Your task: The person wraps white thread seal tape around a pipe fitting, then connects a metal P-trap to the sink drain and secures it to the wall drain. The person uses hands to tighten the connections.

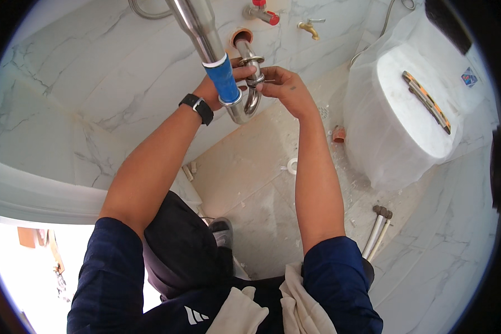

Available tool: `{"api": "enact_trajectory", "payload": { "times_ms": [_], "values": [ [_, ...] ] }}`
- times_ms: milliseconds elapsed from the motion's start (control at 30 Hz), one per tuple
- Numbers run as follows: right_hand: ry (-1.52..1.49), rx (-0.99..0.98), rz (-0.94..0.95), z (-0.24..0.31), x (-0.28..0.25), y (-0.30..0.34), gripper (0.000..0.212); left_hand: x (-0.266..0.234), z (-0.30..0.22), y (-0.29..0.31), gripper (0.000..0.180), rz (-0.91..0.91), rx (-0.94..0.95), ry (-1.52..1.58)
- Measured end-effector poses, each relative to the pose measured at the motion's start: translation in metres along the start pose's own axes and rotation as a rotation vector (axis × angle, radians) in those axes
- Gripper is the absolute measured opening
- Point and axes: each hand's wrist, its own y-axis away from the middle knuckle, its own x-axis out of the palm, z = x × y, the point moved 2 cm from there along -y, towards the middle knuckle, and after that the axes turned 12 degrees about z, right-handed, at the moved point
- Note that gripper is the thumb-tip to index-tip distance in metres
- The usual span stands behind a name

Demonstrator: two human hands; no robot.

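A chrome drain trap (pixel 240 116) curves under a wide chrome tailpiece (pixel 199 30) wrapped in blue tape (pixel 223 80). Its outlet pipe (pixel 245 50) runs up into an orange-rimmed wall hole (pixel 242 34), with a round flange (pixel 253 59) on it. My left hand (pixel 207 89) reaches behind the taped part, its fingers closed on the trap's upright by the flange; the tape hides part of this hand. From the other side, my right hand (pixel 288 89) pinches the ring joint (pixel 255 81) of the same upright between thumb and fingers.
A plastic-wrapped toilet (pixel 373 133) stands at right with an orange-and-black level (pixel 427 102) on its lid. Red-handled valve (pixel 264 14) and brass tap (pixel 309 29) stick out of the wall. Hammers (pixel 379 225), an orange pipe stub (pixel 338 133) and a white ring (pixel 293 166) lie on the floor.
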Motion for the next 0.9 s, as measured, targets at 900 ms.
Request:
{"api": "enact_trajectory", "payload": {
  "times_ms": [900],
  "values": [
    [-0.602, -0.086, -0.076, -0.025, 0.009, 0.012, 0.047, -0.006, -0.012, -0.020, 0.044, -0.145, -0.128, 0.032]
  ]
}}
